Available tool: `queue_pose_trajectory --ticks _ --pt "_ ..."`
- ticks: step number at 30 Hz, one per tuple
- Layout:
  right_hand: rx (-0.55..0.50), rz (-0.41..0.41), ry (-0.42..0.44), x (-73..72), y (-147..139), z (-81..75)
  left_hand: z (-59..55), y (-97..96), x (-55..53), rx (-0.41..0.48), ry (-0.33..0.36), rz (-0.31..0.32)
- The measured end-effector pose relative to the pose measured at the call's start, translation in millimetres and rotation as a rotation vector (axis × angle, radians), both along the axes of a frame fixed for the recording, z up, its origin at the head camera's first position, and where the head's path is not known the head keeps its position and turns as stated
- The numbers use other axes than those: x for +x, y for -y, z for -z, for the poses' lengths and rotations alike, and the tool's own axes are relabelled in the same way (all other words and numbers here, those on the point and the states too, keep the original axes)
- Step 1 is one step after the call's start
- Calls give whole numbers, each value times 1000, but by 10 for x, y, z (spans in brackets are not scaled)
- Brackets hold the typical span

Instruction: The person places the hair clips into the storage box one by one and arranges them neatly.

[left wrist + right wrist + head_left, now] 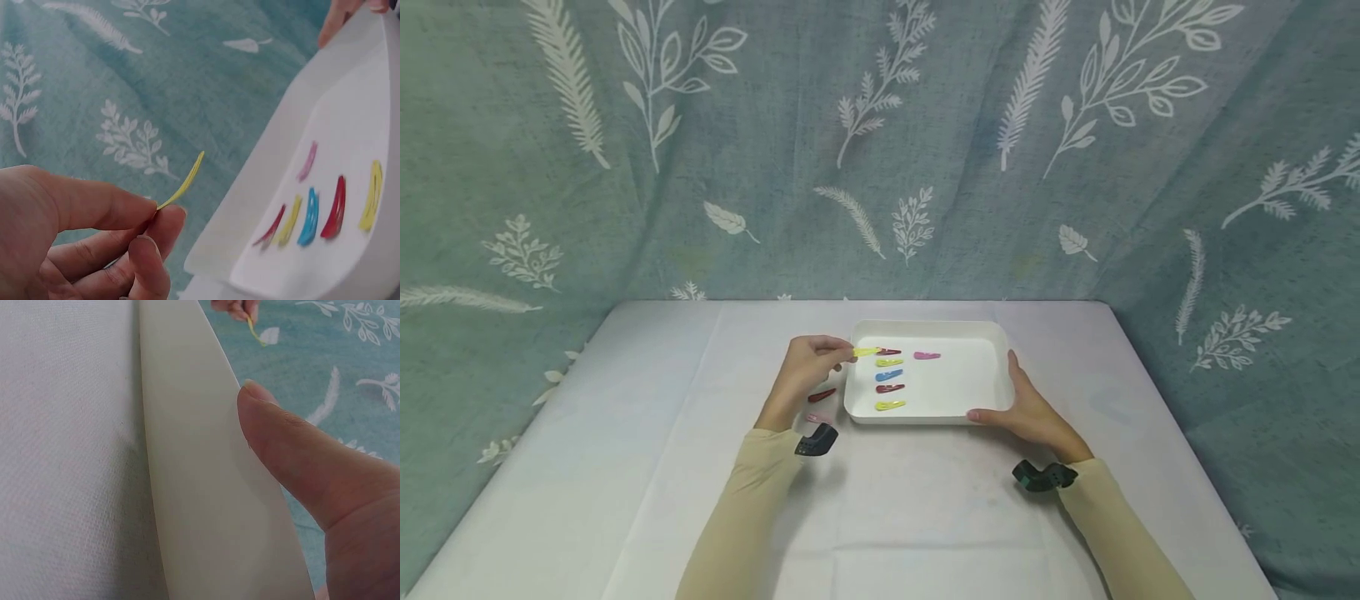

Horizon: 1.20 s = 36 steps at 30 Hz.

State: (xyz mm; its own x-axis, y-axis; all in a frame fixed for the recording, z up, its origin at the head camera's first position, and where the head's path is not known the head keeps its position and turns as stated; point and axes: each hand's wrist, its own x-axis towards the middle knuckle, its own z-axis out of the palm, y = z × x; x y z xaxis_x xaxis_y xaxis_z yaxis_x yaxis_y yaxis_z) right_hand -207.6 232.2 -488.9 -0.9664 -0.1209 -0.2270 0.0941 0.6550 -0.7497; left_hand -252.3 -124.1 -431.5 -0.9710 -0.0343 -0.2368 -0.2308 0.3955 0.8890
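Observation:
My left hand (808,367) pinches a yellow snap hair clip (183,186) between thumb and fingertips, over the left rim of a white tray (958,379). Inside the tray, several clips form a column at the left: a red one (889,352), a yellow one (889,362), a blue one (889,376), another red one (890,388) and another yellow one (890,406). To their right lies a pink clip (927,356). My right hand (1030,412) grips the tray's front right corner, thumb on the front wall and fingers along the right side.
On the white tabletop (647,467), left of the tray and under my left hand, lie a red clip (822,395) and a pink clip (818,417). A leaf-patterned green-blue curtain (775,150) hangs behind the table and along both sides.

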Motion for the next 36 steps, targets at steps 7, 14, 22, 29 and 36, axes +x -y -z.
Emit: queue_pose_trajectory --ticks 7,14,22,29,36 --pt "22 -5 11 -8 -10 -6 -29 -169 -55 24 15 24" --pt "24 -12 5 -14 -24 -6 -27 -321 -133 28 -1 55" --pt "12 -15 5 -14 -24 16 11 -467 -211 44 -14 101" --pt "-2 -6 1 -26 -14 25 59 -571 -259 74 -4 141" --pt "-2 5 21 -30 -5 14 110 -653 -316 84 5 161"
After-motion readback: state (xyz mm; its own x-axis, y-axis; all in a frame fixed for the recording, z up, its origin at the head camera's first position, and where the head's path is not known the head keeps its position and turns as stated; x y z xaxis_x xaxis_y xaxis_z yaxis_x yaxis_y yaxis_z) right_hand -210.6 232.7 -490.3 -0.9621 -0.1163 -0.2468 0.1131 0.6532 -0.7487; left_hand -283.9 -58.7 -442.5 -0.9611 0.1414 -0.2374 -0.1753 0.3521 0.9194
